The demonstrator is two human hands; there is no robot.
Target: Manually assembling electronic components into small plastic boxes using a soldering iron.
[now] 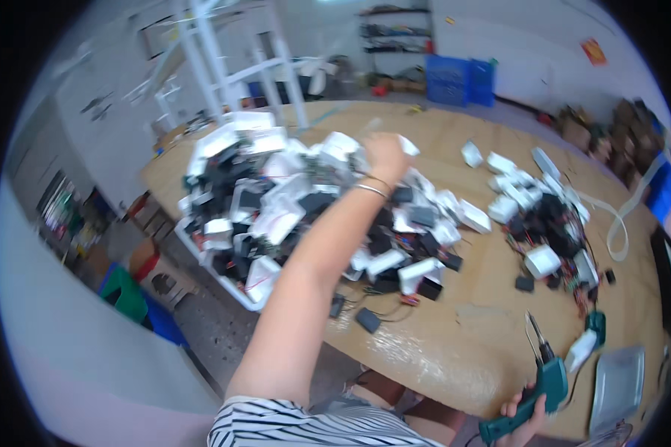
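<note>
My left hand, with a bangle at the wrist, is stretched out over the far side of a large heap of white plastic casings mixed with black parts and wires. Its fingers look curled, and the picture is blurred there. A white piece shows right beside them; whether the hand grips it is unclear. Low on the right, my right hand is wrapped round the handle of a green gun-shaped soldering iron. The iron's metal tip and thin feed tube point up and away over the table.
A smaller pile of white casings and black wired parts lies at the right. Near the right edge are a clear tray and a green-and-white tool. Loose black blocks lie near the brown table's front edge. White frame posts stand behind.
</note>
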